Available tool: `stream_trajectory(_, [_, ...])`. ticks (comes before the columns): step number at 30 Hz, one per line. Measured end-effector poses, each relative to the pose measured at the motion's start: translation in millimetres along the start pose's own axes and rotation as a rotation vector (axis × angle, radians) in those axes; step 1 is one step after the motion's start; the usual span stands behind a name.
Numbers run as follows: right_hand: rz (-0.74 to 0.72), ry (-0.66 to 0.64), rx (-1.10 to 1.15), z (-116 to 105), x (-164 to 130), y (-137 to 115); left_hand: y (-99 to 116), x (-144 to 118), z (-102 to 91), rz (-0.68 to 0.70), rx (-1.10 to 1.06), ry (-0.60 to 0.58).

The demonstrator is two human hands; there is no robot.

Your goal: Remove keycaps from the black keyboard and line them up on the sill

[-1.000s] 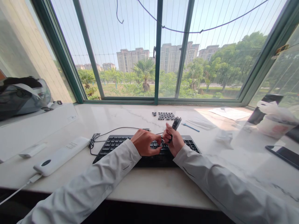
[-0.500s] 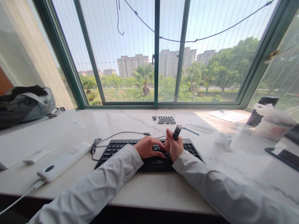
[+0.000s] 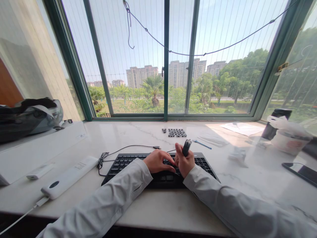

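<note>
A black keyboard (image 3: 169, 178) lies in front of me on the marble-patterned surface. At its right side several keycaps are off, leaving bare sockets (image 3: 204, 164). My right hand (image 3: 186, 164) is closed in a fist around a black-handled tool (image 3: 186, 147) with a metallic upper end; its lower end, down by the keys, is mostly hidden. Beside it, my left hand (image 3: 157, 161) rests on the keyboard, thumb and index finger apart, fingertips close to the right hand. Loose black keycaps (image 3: 177, 133) are laid out in rows beyond the keyboard.
A blue brush-like stick (image 3: 203, 144) lies behind the keyboard, near a cable plug (image 3: 156, 147). On the left are a white power bank (image 3: 70, 177) and a dark bag-like item (image 3: 32, 115). A phone (image 3: 300, 172), a wrapped tub (image 3: 288, 140) and paper (image 3: 241, 128) lie right.
The whole view has shifted slightly, so the scene sits lower in the picture. Both hands stay at the same spot on the keyboard, and the right fist still holds the tool.
</note>
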State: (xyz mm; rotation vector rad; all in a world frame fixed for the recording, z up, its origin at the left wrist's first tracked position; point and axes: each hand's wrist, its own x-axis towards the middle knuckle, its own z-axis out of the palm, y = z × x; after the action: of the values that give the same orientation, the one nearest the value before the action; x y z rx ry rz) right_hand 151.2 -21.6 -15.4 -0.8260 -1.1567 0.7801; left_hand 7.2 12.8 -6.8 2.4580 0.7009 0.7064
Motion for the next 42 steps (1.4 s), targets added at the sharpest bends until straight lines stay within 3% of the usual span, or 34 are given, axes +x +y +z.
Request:
stream_trajectory(4, [-0.104, -0.054, -0.082, -2, -10, -6, 1, 0, -0.7, 0.024, -0.004, -0.004])
stream_trajectory(7, [-0.116, -0.058, -0.018, -3, -12, -8, 3, 0, -1.4, 0.043, 0.026, 0.003])
stream_trajectory(14, [0.173, 0.082, 0.341, -6, 17, -15, -2, 0, 0.2, 0.114, 0.025, 0.019])
stream_trajectory(18, [0.379, 0.141, 0.353, -8, 25, -12, -1, 0, 2.0, 0.103, 0.023, 0.034])
stream_trajectory(21, [0.44, 0.146, 0.362, -7, 24, -9, 1, -1, 2.5, 0.081, 0.036, 0.044])
stream_trajectory(35, [0.515, 0.216, 0.312, -4, 19, -8, 1, 0, 2.9, 0.065, 0.029, 0.045])
stream_trajectory(42, [0.394, 0.152, 0.446, 2, 16, -2, 2, -1, 0.6, 0.086, 0.071, 0.015])
